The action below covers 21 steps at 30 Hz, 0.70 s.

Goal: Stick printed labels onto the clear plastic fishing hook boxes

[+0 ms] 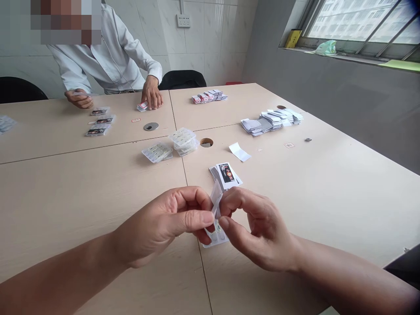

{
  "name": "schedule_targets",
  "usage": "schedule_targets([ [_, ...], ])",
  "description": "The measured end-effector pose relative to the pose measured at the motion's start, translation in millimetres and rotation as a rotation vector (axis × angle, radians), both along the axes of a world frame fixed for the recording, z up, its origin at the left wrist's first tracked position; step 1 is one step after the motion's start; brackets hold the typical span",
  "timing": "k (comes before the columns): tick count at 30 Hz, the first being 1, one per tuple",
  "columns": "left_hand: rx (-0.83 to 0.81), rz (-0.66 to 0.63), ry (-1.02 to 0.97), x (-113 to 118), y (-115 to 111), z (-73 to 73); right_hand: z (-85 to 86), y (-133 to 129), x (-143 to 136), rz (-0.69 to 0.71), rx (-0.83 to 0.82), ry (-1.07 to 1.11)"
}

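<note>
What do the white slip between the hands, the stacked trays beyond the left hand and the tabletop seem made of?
White slip: probably thin, matte paper, since it bends softly; plastic film isn't ruled out.
Stacked trays: likely clear, shiny plastic, as they look see-through with moulded shapes.
Tabletop: perhaps wood-look laminate, pale and smooth with a soft sheen.

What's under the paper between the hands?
A clear tray shows its near part, with small pieces in it. The paper, left hand and right hand cover the rest, so its far contents can't be seen.
</note>
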<state>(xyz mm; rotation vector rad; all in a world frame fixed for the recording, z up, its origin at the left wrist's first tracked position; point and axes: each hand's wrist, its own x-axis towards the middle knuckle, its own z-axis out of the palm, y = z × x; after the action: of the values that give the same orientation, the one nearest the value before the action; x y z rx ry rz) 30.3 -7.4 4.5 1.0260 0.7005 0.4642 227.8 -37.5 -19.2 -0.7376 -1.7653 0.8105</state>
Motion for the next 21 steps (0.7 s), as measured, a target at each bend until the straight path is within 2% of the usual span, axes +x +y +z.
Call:
schedule_targets([
  [8, 0.311, -0.023, 0.162, -4.1, -2.7, -1.5, -3.4, -2.2, -2.9, 0.033, 0.021, -0.027],
  [13, 0.301, -0.028, 0.109, -3.0, -1.0, 0.5, -3.7, -1.8, -2.7, 0.055, 0.017, -0.035],
  [21, 0.203, -0.018, 0.027, -3.8, -1.2, -5.2, -0.1, -0.6, 1.0, 0.078, -0.044, -0.011],
])
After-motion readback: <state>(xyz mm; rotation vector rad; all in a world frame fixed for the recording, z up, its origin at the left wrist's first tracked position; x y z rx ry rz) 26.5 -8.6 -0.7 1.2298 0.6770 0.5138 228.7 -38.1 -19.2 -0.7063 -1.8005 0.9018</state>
